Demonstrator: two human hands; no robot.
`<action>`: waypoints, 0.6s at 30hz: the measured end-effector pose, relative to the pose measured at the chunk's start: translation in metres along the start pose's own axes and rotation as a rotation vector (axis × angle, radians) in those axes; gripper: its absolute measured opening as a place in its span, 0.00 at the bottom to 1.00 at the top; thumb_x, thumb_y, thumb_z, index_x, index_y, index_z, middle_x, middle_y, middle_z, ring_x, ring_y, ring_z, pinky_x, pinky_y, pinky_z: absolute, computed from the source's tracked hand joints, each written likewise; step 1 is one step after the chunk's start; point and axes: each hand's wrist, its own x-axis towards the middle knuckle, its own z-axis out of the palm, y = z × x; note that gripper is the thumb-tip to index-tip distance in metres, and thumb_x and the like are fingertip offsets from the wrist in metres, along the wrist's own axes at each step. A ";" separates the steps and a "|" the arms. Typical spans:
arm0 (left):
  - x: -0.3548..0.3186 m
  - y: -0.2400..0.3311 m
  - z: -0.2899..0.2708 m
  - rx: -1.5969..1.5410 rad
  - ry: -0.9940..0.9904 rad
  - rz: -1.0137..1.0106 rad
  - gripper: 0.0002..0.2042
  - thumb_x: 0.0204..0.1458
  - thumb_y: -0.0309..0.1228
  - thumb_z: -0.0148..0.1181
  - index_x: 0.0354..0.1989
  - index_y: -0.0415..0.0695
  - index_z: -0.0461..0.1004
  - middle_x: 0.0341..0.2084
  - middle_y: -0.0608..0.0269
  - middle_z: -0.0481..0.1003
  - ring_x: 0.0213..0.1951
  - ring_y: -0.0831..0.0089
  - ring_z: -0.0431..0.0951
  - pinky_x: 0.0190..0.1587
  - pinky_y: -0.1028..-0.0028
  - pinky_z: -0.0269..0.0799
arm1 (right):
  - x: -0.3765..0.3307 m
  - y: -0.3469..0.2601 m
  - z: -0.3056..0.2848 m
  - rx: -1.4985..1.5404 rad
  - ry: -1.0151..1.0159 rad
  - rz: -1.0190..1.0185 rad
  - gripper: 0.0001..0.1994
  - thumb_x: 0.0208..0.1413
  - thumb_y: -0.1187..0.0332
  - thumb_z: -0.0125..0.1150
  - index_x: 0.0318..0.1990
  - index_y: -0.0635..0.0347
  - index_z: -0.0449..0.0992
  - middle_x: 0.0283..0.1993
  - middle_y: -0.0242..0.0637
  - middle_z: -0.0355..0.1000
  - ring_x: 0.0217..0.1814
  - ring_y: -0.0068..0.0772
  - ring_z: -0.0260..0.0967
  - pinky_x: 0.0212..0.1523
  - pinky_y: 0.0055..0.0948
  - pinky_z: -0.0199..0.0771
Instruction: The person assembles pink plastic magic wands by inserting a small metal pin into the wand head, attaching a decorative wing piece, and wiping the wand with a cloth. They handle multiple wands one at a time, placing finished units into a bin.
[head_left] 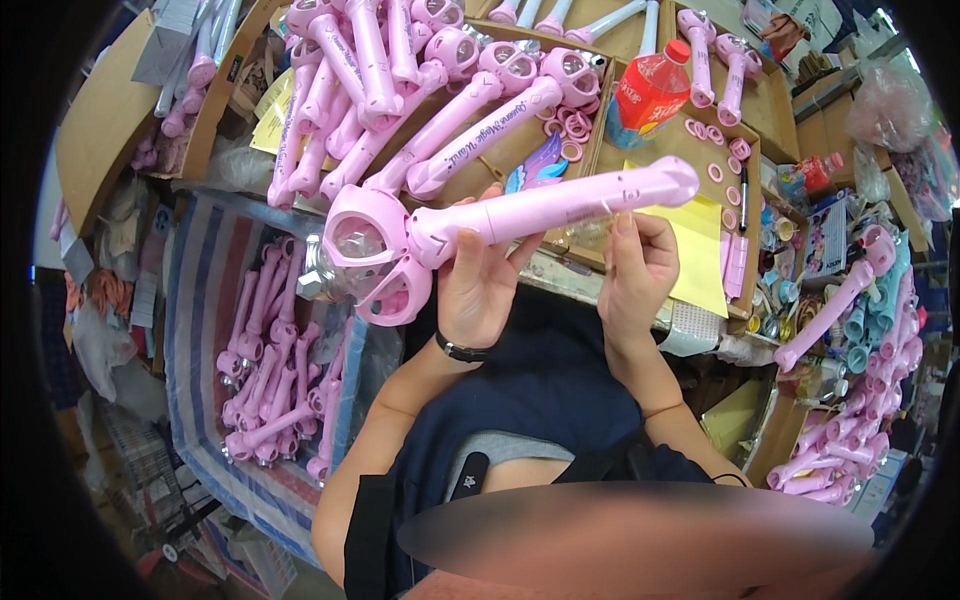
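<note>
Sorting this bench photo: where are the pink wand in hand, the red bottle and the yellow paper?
pink wand (545, 208), head view, mid handle.
red bottle (650, 95), head view, its label.
yellow paper (700, 250), head view, bare middle.

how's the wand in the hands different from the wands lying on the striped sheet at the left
The held wand is up off the bench, gripped mid-handle by the left hand, with the right hand at its far end; the sheet wands lie loose in a heap, untouched. The held wand is alone and lies almost level, head to the left; the sheet wands overlap, mostly lengthwise down the striped sheet. Both are pink plastic with a long handle.
</note>
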 end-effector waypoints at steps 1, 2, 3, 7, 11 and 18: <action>0.000 -0.002 0.003 -0.008 0.003 0.009 0.24 0.57 0.48 0.52 0.58 0.53 0.60 0.62 0.64 0.60 0.64 0.60 0.60 0.66 0.51 0.56 | 0.001 0.004 0.002 -0.006 0.029 0.001 0.03 0.59 0.74 0.58 0.36 0.63 0.71 0.29 0.32 0.69 0.24 0.16 0.59 0.26 0.16 0.59; 0.000 -0.004 0.005 -0.121 -0.010 0.017 0.18 0.58 0.38 0.55 0.56 0.53 0.62 0.60 0.64 0.63 0.62 0.62 0.62 0.63 0.49 0.60 | 0.003 0.008 0.004 0.004 0.048 -0.012 0.04 0.59 0.73 0.58 0.36 0.63 0.71 0.29 0.32 0.69 0.24 0.16 0.59 0.27 0.16 0.59; 0.000 -0.006 0.007 -0.119 -0.021 0.031 0.19 0.58 0.38 0.55 0.57 0.53 0.62 0.60 0.64 0.63 0.63 0.62 0.62 0.63 0.49 0.60 | 0.004 0.011 0.004 0.004 0.071 -0.015 0.04 0.58 0.73 0.58 0.36 0.63 0.71 0.29 0.33 0.70 0.25 0.16 0.60 0.27 0.16 0.60; 0.002 -0.007 0.010 -0.086 -0.013 0.054 0.19 0.59 0.38 0.55 0.57 0.52 0.61 0.60 0.63 0.62 0.63 0.61 0.62 0.63 0.50 0.61 | 0.009 0.015 0.001 0.044 0.047 -0.004 0.04 0.58 0.73 0.59 0.36 0.64 0.72 0.30 0.33 0.70 0.26 0.17 0.61 0.30 0.17 0.61; 0.003 -0.006 0.010 0.026 0.033 0.018 0.23 0.57 0.49 0.52 0.57 0.53 0.62 0.62 0.63 0.60 0.64 0.59 0.61 0.66 0.52 0.58 | 0.009 0.015 -0.002 0.090 0.028 0.032 0.04 0.58 0.74 0.59 0.37 0.64 0.72 0.31 0.33 0.71 0.26 0.18 0.62 0.30 0.17 0.63; 0.004 -0.007 0.012 0.021 0.054 0.010 0.24 0.56 0.49 0.53 0.57 0.53 0.62 0.62 0.62 0.60 0.64 0.58 0.61 0.66 0.53 0.58 | 0.010 0.018 -0.001 0.065 0.038 0.009 0.04 0.57 0.74 0.60 0.37 0.64 0.72 0.34 0.36 0.73 0.27 0.18 0.63 0.30 0.17 0.64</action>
